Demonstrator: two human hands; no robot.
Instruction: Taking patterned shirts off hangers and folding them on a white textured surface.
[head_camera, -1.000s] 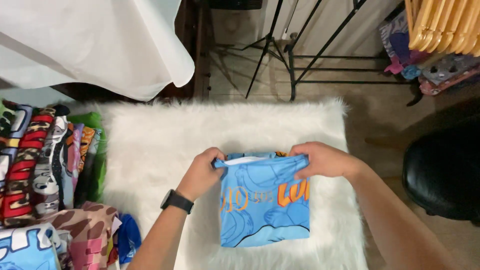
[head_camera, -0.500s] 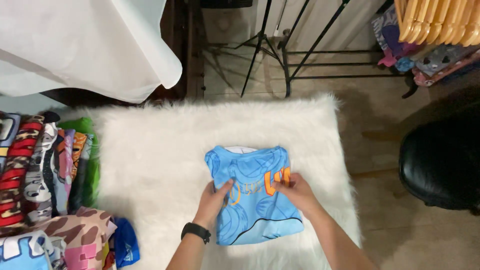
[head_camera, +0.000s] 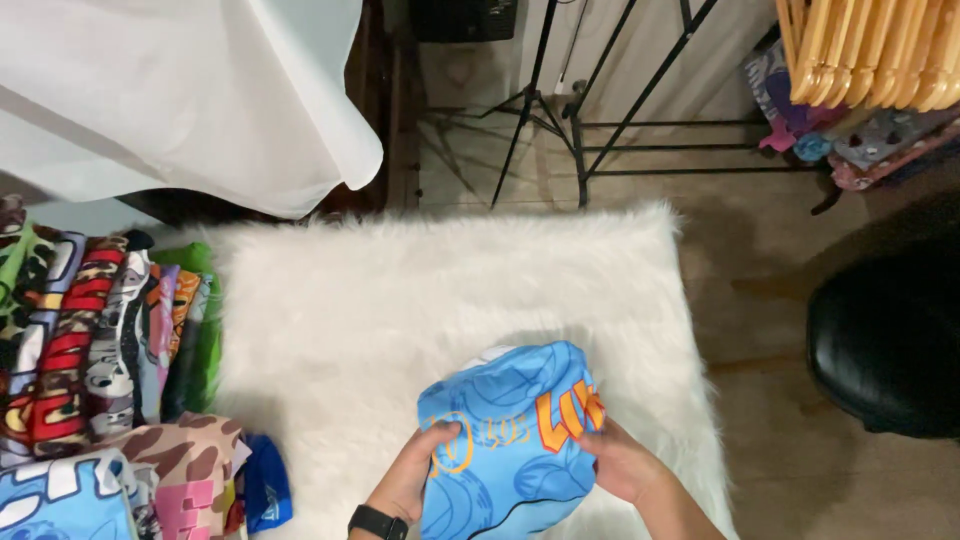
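Both hands now lift the folded light-blue shirt with orange letters (head_camera: 515, 440) off the fluffy white rug (head_camera: 400, 300) at six o'clock. It lay flat before. The left hand (head_camera: 415, 480) and right hand (head_camera: 625, 465) close their fingers on its sides. At nine o'clock sits a stack of colourful folded clothes (head_camera: 90, 330).

Folded clothes pile (head_camera: 95, 370), black stool (head_camera: 890, 340)

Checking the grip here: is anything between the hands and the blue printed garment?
Nothing visible. The left hand and the right hand both press directly on the folded blue garment, one on each side, lifting it off the white furry rug. The stack of folded clothes lies apart, to the left.
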